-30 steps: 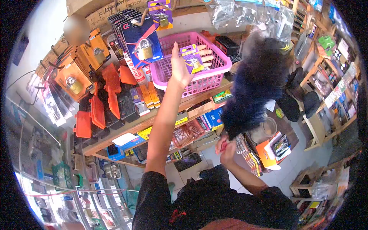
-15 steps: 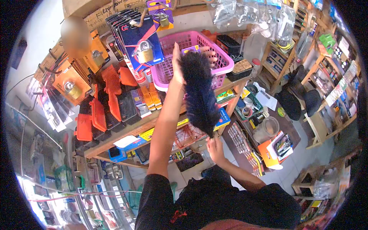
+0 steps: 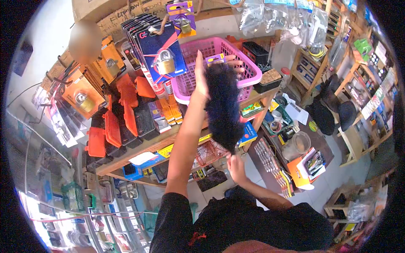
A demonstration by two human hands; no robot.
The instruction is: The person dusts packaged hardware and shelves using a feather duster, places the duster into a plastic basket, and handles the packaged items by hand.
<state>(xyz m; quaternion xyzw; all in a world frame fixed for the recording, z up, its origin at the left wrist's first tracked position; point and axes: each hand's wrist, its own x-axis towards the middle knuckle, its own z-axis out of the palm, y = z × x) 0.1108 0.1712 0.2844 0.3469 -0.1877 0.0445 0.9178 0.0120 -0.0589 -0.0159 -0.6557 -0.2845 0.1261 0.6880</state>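
A dark, fluffy duster [image 3: 223, 109] spans the middle of the head view, its fibres covering part of my left hand. My right hand [image 3: 237, 168] is closed round its handle end, low in front of my body. Over the pink plastic basket [image 3: 185, 98], my left hand [image 3: 201, 82] has its thumb on one side and its fingers on the other of a purple-and-yellow package [image 3: 215, 59]. Most of that package is hidden behind the duster. Left of the basket, carded padlocks [image 3: 166, 62] hang from a hook.
Black cases with orange lids [image 3: 112, 128] line the wooden shelf edge [image 3: 126, 162] on the left. More padlocks on orange cards [image 3: 84, 101] hang behind them. At right, a low brown table [image 3: 263, 173] holds a clear jar [image 3: 297, 143] and packaged goods.
The whole view has shifted slightly, with things appearing a little lower and to the right. Both hands keep nearly the same places relative to the duster and basket.
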